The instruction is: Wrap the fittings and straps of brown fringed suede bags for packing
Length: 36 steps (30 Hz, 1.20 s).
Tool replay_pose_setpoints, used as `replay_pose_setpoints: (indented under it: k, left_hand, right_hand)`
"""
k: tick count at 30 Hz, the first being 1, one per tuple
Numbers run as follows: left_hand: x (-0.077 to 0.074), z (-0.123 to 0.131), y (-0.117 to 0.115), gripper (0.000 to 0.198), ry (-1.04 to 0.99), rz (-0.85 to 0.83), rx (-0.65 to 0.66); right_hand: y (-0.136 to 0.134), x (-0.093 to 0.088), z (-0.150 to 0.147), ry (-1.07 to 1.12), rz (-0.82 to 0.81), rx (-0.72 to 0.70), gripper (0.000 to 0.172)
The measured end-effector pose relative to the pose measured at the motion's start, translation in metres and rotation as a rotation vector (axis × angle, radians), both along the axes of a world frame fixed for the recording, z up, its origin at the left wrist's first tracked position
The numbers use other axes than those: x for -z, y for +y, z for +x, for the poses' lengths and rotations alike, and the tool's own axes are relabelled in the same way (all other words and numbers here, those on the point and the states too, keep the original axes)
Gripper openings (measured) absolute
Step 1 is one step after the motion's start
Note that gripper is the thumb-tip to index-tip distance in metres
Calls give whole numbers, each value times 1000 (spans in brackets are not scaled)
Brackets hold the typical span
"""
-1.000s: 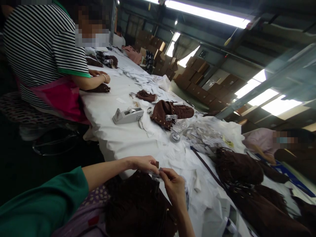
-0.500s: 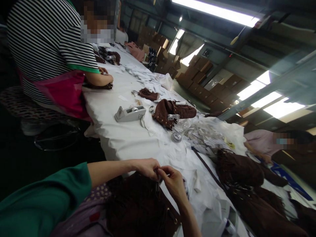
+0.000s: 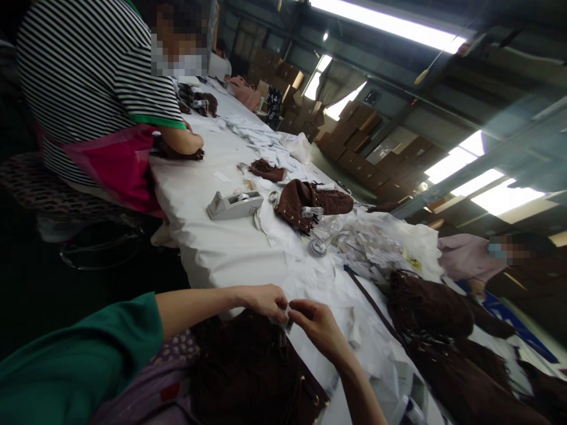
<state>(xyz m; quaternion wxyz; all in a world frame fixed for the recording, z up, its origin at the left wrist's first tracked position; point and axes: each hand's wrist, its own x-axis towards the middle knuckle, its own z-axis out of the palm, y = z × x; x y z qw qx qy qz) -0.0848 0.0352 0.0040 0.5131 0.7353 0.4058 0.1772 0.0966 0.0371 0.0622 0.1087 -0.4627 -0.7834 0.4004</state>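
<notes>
A dark brown fringed bag [image 3: 243,372] with metal eyelets lies in my lap against the table edge. Above its top edge, my left hand [image 3: 267,302] is curled, its fingertips bent inward; what they hold, if anything, is too small to make out. Facing it from the right is my right hand [image 3: 315,323], with thumb and index finger slightly apart. A narrow gap separates the fingertips of both hands. A small greyish bit shows just below them, and I cannot tell which hand it touches.
On the white-covered table [image 3: 199,236] stand a tape dispenser [image 3: 234,205], a tape roll [image 3: 316,247] and a brown bag [image 3: 295,203]. More brown bags [image 3: 429,307] lie at right, near plastic wrappings [image 3: 372,242]. A co-worker in stripes [image 3: 88,88] sits left; another person [image 3: 469,257] is across.
My fingertips, pinched together before, have come apart. My right hand has shifted slightly right and its fingers have loosened. The bag in my lap stays about where it was.
</notes>
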Motion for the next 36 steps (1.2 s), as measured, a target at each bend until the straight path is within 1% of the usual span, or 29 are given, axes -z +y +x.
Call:
replay_pose_setpoints:
  k: [2,7,11,14,16,18,21,24,26,28,31,34,36]
  left_hand:
    - [-2,0,0,18,8,2,11]
    - [-9,0,-2,23,60,-4,10]
    - [-16,4,-5,28,163,52,-3]
    - [-18,9,-8,30,228,113,-7]
    - [-16,11,-10,30,253,137,-10]
    - [-11,12,-10,30,260,130,-14]
    - [-6,9,-5,30,236,155,-4]
    - [-5,3,1,32,265,221,72]
    - [-6,-1,3,33,305,225,132]
    - [-7,-2,2,32,335,229,147]
    - [-6,-3,-3,31,322,230,83]
    - [-4,-3,-7,25,186,155,-12]
    - [-3,-4,-7,22,91,87,-53]
  right_hand:
    - [2,-5,-2,-99,34,-64,21]
    - [12,-16,-11,-305,85,-224,21]
    - [21,-20,-16,-398,28,-257,17]
    - [25,-16,-18,-450,-40,-255,15]
    - [24,-10,-19,-493,-54,-249,14]
    - [19,-5,-20,-543,24,-246,12]
    - [10,2,-20,-618,278,-256,13]
    - [2,6,-18,-685,449,-308,19]
    - [0,8,-17,-710,494,-332,22]
    - [-1,9,-16,-711,519,-339,21]
    - [-1,4,-18,-706,546,-350,21]
    - [-1,-4,-19,-694,567,-371,24]
    - [-3,-8,-20,-671,597,-389,25]
